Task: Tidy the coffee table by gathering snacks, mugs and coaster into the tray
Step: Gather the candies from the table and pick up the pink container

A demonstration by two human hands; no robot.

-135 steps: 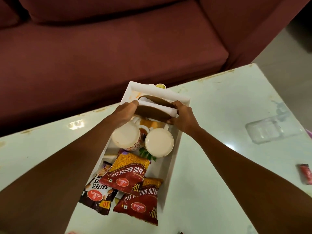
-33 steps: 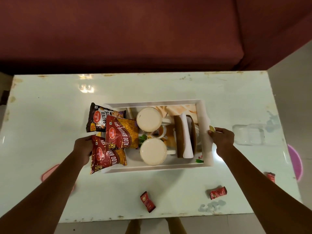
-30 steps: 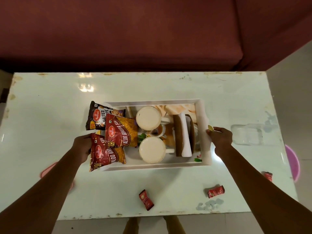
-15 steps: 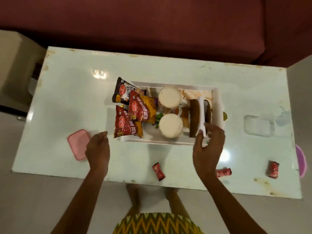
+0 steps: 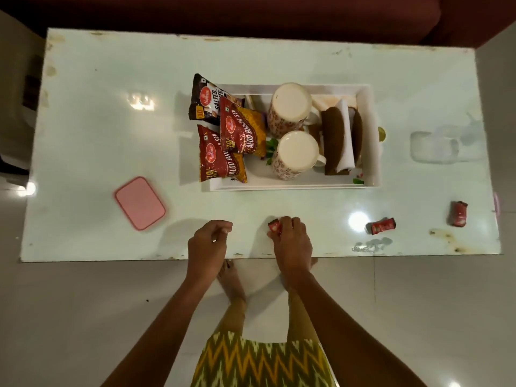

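A white tray [image 5: 293,186] sits mid-table. In it are three snack packets [image 5: 240,129], two upturned mugs [image 5: 290,107] and brown coasters in a white holder [image 5: 337,141]. At the near table edge my right hand [image 5: 291,241] pinches a small red candy [image 5: 274,226] lying on the table. Left of it, my left hand [image 5: 208,244] hovers with fingers curled and nothing in it. Two more red candies [image 5: 383,225] [image 5: 458,213] lie on the table to the right.
A pink lid [image 5: 139,202] lies near the left front of the pale glass table [image 5: 111,107]. A clear plastic container [image 5: 434,146] rests right of the tray. A maroon sofa [image 5: 251,12] runs along the far side. My feet stand under the near edge.
Both hands have left the tray and drawn back to the near table edge. My right hand has closed on the red candy. The view has pulled back and up.
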